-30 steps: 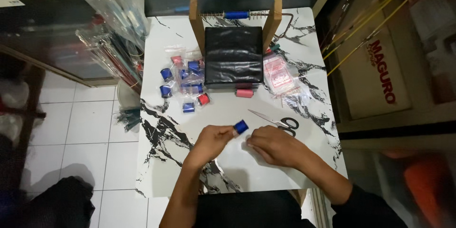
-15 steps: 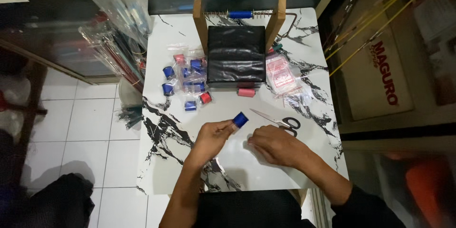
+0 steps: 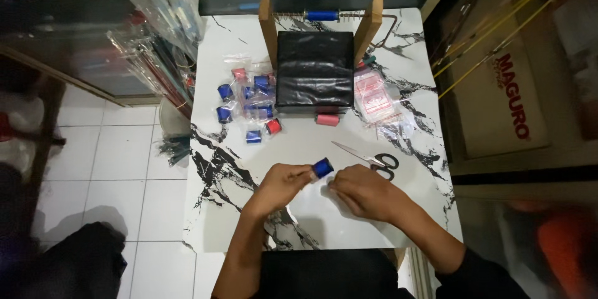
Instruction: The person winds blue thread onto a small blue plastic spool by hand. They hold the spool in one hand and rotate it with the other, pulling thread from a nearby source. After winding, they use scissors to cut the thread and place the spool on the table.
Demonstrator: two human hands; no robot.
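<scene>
My left hand (image 3: 281, 185) pinches a small blue spool (image 3: 322, 167) just above the white marble-patterned table (image 3: 218, 168). My right hand (image 3: 364, 191) is closed beside it on a small clear plastic bag (image 3: 333, 194), its fingertips close to the spool. Both hands meet near the table's front middle. Black-handled scissors (image 3: 372, 160) lie just behind my right hand.
Several blue and red spools (image 3: 246, 109), some in clear bags, lie at the back left. A wooden stand (image 3: 321, 56) holds a black sheet and a blue spool on a rod. A pink spool (image 3: 327, 119) and a pile of clear bags (image 3: 377, 99) sit beside it. Bagged goods hang at left.
The blue spool and my left hand have shifted slightly; my right hand has stayed close to it on the clear bag. The camera view drifted a little.
</scene>
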